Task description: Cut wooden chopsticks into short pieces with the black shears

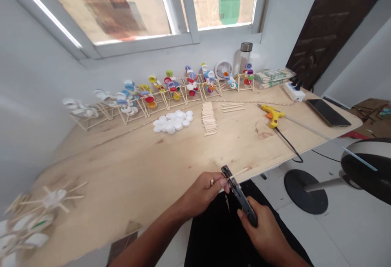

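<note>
My left hand [210,187] is closed on a thin wooden stick [240,173], pinched between thumb and fingers. The stick lies across the upper end of a dark hand cutter [240,197], and its far part sticks out to the right. My right hand [264,226] is wrapped round the cutter's lower end. Both hands are at the table's front edge, above my dark-clothed lap. Beyond them lie a stack of short cut sticks [209,118], a few longer sticks [233,107] and a cluster of white bottle caps [173,121].
Stick frames with coloured bottle caps [174,87] line the table's back. A yellow glue gun [273,115], phone [328,112], power strip [294,91], bagged sticks [273,78], small fan [223,70] and glass bottle [245,57] are rightward. Stick-and-cap wheels [55,197] lie left.
</note>
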`<state>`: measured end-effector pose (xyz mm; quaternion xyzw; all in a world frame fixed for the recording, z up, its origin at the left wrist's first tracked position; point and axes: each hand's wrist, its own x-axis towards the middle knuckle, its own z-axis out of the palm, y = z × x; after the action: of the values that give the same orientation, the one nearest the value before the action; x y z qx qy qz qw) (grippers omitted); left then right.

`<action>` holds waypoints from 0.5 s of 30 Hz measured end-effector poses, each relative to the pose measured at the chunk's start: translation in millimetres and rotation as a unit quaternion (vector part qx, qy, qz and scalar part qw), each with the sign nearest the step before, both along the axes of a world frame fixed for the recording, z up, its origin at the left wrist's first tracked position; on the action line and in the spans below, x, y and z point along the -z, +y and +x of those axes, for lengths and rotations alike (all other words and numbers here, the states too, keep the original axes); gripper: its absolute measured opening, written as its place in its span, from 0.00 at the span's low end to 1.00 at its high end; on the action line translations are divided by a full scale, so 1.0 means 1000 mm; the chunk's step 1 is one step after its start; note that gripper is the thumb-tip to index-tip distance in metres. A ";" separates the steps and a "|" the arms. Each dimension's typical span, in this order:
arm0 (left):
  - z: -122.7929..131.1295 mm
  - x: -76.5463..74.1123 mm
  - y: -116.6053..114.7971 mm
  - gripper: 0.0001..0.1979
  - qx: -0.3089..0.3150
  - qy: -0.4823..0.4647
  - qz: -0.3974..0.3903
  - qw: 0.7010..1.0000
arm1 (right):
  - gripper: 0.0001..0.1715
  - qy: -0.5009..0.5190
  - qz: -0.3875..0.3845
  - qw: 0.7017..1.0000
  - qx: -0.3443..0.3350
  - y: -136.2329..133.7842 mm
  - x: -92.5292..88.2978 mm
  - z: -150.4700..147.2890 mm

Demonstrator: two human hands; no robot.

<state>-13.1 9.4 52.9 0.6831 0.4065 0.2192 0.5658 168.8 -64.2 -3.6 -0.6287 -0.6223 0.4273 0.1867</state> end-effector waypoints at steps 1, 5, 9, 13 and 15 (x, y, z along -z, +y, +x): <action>0.001 0.001 -0.001 0.18 -0.007 0.025 0.042 0.999 | 0.12 -0.002 -0.003 1.000 0.001 0.001 0.002 -0.001; 0.007 0.018 -0.009 0.15 -0.075 0.217 0.262 0.937 | 0.13 0.003 -0.008 1.000 0.005 0.004 0.004 -0.004; 0.007 0.035 -0.012 0.13 -0.087 0.314 0.468 0.822 | 0.12 0.018 -0.005 1.000 0.001 0.007 0.003 -0.007; 0.001 0.030 -0.009 0.12 -0.065 0.247 0.393 0.883 | 0.12 0.004 -0.001 1.000 -0.003 0.008 0.010 -0.009; -0.002 0.021 -0.007 0.13 -0.057 0.205 0.301 0.930 | 0.11 -0.007 0.003 1.000 -0.002 0.007 0.016 -0.010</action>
<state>-14.8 2.5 31.9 0.8269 0.4669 0.2187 0.2246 158.6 -56.7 -19.4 -0.6301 -0.6261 0.4214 0.1829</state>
